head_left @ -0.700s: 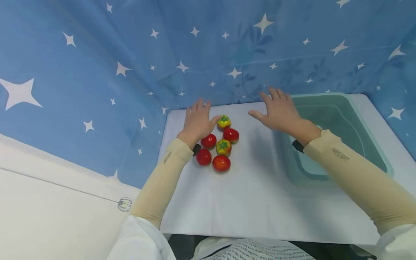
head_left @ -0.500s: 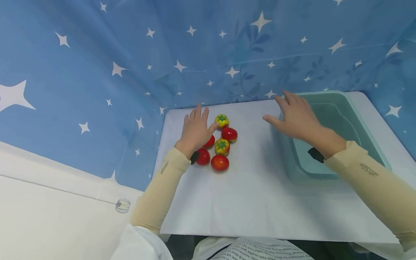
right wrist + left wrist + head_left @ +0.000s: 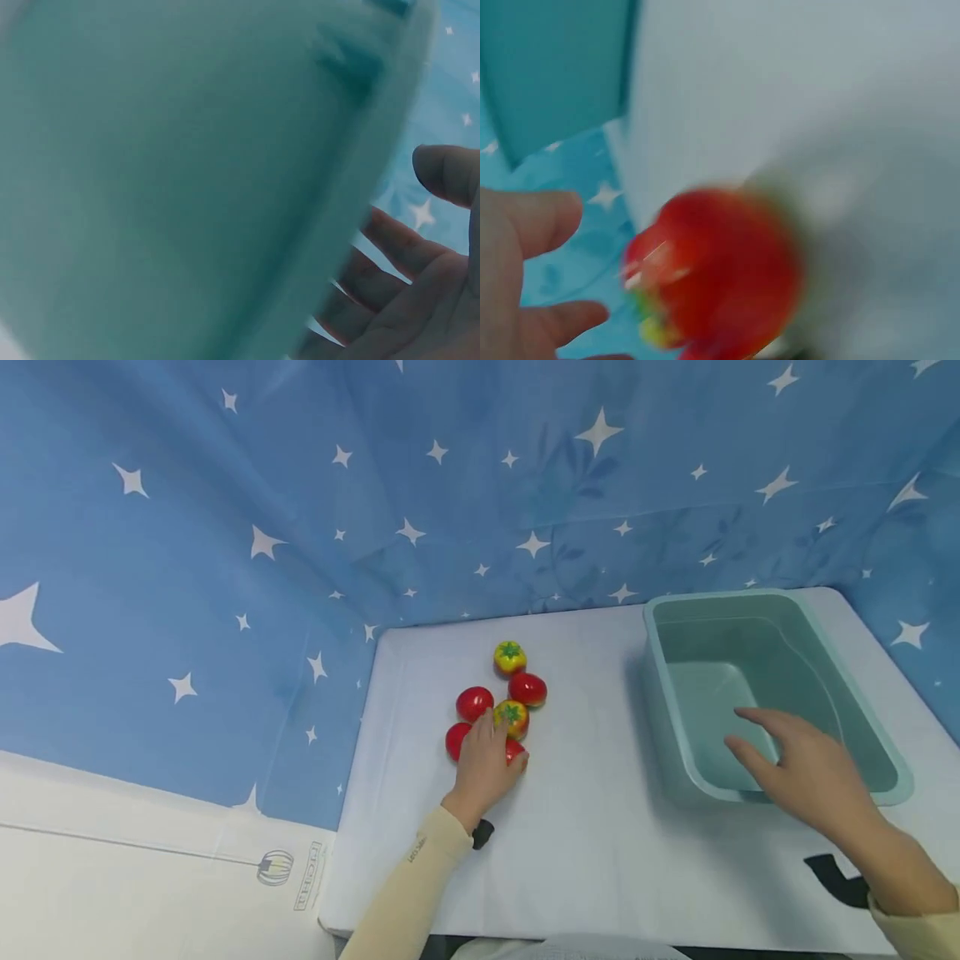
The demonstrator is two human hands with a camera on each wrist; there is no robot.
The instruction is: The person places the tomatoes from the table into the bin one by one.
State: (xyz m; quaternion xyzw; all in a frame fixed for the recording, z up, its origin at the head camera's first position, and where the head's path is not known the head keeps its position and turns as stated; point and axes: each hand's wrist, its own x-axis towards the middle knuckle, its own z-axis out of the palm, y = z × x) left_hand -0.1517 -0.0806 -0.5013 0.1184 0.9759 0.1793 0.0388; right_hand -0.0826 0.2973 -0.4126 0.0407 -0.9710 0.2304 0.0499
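Observation:
Several shiny red tomatoes and two yellow-red ones with green leafy tops lie in a loose cluster on the white table. My left hand (image 3: 483, 768) is low over the cluster's near side, thumb spread from the fingers. It partly covers the front red tomato (image 3: 514, 750) and the left red tomato (image 3: 457, 741). In the left wrist view a blurred red tomato (image 3: 727, 270) appears beside the parted thumb and finger. My right hand (image 3: 810, 768) hovers over the near right of the pale green basin (image 3: 667, 693), thumb and fingers apart, holding nothing.
Farther back are a yellow-red tomato (image 3: 510, 657), a red tomato (image 3: 527, 690) and another red tomato (image 3: 475, 702). A second yellow-red tomato (image 3: 512, 718) lies mid-cluster. Behind the table hangs a blue starry cloth (image 3: 450, 527).
My left hand has come back toward my body, from the far left of the cluster to its near side. My right hand has moved right and nearer, now over the basin's front part.

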